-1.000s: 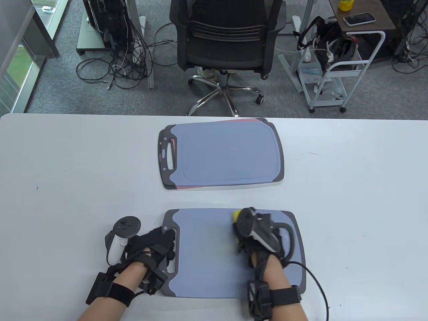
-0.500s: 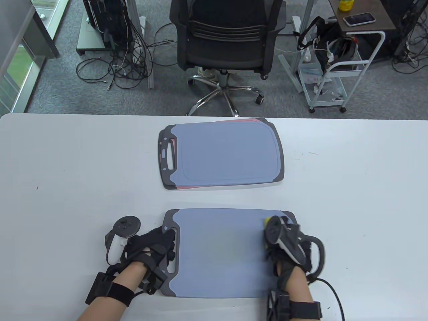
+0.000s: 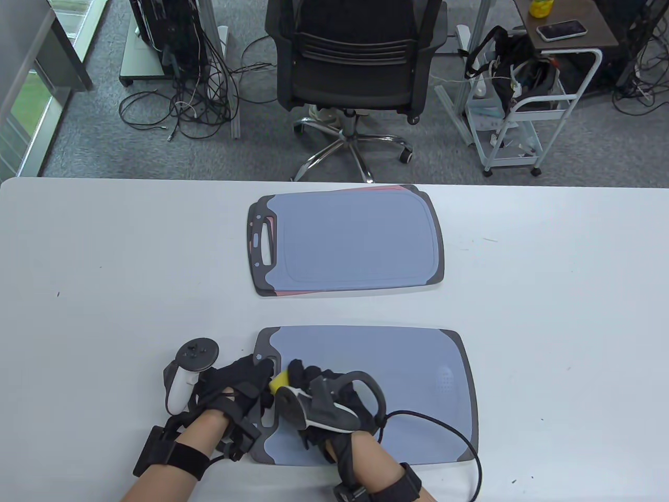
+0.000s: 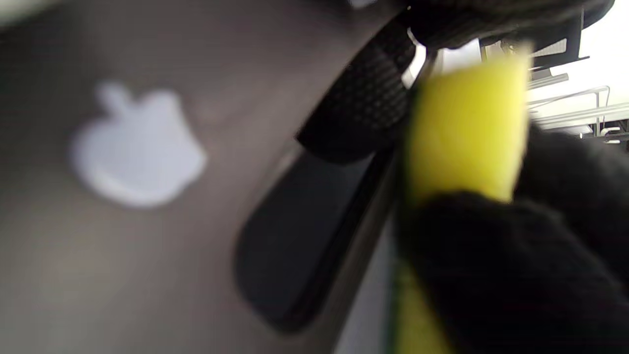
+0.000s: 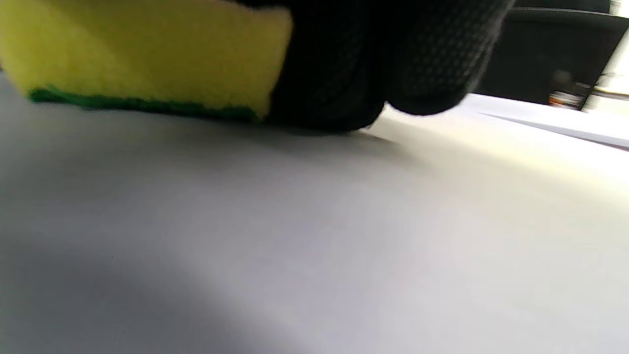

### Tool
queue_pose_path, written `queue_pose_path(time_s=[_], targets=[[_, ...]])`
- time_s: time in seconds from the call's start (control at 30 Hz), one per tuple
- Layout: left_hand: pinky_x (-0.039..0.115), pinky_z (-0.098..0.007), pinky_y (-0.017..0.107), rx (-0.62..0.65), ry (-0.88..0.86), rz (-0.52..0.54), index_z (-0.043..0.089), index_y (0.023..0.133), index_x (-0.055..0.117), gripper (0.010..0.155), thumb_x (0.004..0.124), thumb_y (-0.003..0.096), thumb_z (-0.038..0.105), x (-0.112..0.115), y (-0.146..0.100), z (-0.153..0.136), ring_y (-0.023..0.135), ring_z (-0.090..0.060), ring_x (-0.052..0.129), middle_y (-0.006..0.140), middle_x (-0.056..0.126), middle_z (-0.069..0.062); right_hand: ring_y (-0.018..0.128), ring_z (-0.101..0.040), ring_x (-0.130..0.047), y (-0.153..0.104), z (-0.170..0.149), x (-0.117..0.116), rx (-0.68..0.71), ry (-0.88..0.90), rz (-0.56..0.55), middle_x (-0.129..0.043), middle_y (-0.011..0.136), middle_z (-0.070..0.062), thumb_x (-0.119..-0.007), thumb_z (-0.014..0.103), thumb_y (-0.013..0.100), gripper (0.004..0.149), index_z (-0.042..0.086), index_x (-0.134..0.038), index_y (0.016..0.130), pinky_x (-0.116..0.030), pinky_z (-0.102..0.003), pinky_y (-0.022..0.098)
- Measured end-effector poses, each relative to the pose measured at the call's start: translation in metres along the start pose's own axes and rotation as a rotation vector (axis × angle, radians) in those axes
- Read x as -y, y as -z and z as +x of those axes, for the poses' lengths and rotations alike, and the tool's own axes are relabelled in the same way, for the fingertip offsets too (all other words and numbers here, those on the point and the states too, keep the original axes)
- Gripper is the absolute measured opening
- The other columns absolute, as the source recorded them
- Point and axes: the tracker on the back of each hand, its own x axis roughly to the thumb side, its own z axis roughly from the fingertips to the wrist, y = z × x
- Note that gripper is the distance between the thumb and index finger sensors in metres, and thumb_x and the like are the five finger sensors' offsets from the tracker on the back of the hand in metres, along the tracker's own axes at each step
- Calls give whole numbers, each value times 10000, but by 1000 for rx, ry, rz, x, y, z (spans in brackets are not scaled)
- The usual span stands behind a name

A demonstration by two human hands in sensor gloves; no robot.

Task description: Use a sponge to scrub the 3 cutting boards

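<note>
The right hand (image 3: 319,397) is holding the yellow sponge (image 3: 278,380) and pressing it on the near board (image 3: 397,387), right beside the left hand (image 3: 238,384). The left hand is holding down the board's handle end. The sponge could be bumping into those fingers, or the board could be sliding on the bench (image 3: 104,261) if the left hand lets go. The other boards (image 3: 355,240) are waiting, stacked farther back.

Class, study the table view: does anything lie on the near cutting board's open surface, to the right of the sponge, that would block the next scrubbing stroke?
Nothing visible does. The right hand grips the sponge at the near cutting board's handle end; its surface rightward is bare.
</note>
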Motion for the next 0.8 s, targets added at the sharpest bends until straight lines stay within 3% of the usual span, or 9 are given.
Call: queue_pose_path(time_s=[0.07,0.13,0.33,0.43,0.47,0.53,0.57,0.67,0.8], targets=[[1011,-262,312,-6,-23,-6,182,939,722,507,710,595,555,0,0,-1,417,-32,1101,712,933,60,517,-162,-916,-4,-23,-2,-55,23,18,-831,774,-57,-673,622,498,733,163,-617,1066,-819,-405,453],[1009,-249,297,-7,-3,27,188,936,723,505,701,599,563,1,-1,0,403,-19,1096,704,932,72,518,-181,-917,-15,-67,-7,-220,35,43,-835,774,-63,-686,615,495,730,166,-623,1067,-812,-421,455],[997,-244,279,0,-30,66,189,938,714,502,682,608,566,4,-3,0,371,3,1067,694,917,80,520,-210,-916,-93,-231,-33,-818,105,114,-835,773,-95,-699,582,507,728,108,-636,1056,-801,-441,452],[995,-239,288,14,-20,77,191,945,701,501,666,615,566,5,-5,1,379,8,1059,700,908,85,523,-205,-915,-110,-253,-39,-928,149,147,-828,782,-97,-674,590,520,732,96,-628,1059,-800,-433,456],[995,-238,290,14,-21,80,192,945,700,500,663,617,567,5,-6,0,380,10,1057,701,906,86,522,-232,-909,-107,-248,-39,-926,226,103,-823,779,-127,-695,561,527,734,56,-624,1056,-789,-455,453],[997,-235,294,9,-35,78,192,948,694,501,662,617,566,4,-6,-1,383,12,1055,704,903,87,520,-264,-904,-91,-227,-34,-862,108,85,-819,775,-163,-724,536,516,736,34,-633,1048,-775,-482,454],[996,-235,294,5,-31,77,192,949,693,503,661,615,567,5,-5,0,383,12,1055,705,902,85,505,-200,-923,-77,-208,-29,-722,18,118,-837,764,-111,-679,580,519,738,64,-634,1045,-812,-428,440],[999,-241,294,-2,-17,62,176,954,693,516,663,610,560,4,-3,1,390,6,1064,711,903,69,509,-205,-913,-36,-123,-15,-426,82,72,-829,763,-117,-684,581,519,740,72,-622,1052,-801,-433,448],[1007,-253,313,-1,-7,35,175,959,697,529,675,599,562,2,-4,0,414,-11,1084,725,912,63,503,-191,-913,-10,-12,-1,12,117,71,-826,758,-112,-679,603,506,753,96,-608,1059,-808,-423,447]])
